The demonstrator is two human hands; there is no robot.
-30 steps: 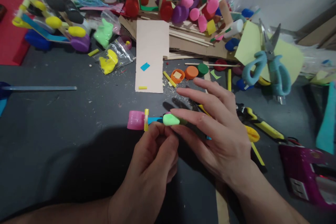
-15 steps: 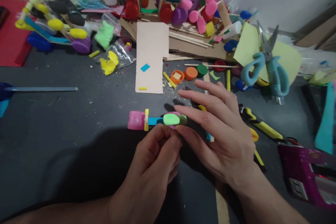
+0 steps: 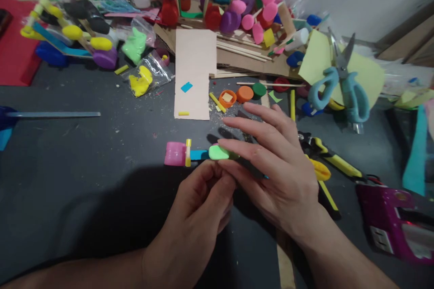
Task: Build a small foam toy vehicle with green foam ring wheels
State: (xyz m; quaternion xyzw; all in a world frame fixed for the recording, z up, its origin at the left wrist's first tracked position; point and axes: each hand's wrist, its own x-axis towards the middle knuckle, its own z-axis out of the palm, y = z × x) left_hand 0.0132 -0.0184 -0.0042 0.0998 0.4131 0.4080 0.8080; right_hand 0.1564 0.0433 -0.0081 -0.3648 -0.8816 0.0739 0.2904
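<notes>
A small handmade toy vehicle lies across the middle of the head view, with a pink bottle-cap wheel (image 3: 175,154), a yellow crossbar (image 3: 188,152), a blue strip (image 3: 199,155) and a light green clay piece (image 3: 219,152). My left hand (image 3: 200,203) is closed at its near side, the fingertips against the toy and partly hidden. From the right, my right hand (image 3: 281,158) pinches the green clay between thumb and index finger. Its other fingers stretch out above the table. The toy's right end is covered by this hand.
A cream card (image 3: 195,58) with blue and yellow scraps lies ahead. Blue-handled scissors (image 3: 342,81) rest at right, near a yellow-black cutter (image 3: 334,158) and a magenta device (image 3: 389,221). A glue gun's stick-like blue tool (image 3: 57,114) lies left. Clay models (image 3: 233,13) crowd the back.
My right hand has shifted left, and its thumb and index finger have closed onto the green clay. My left hand stays nearly where it was.
</notes>
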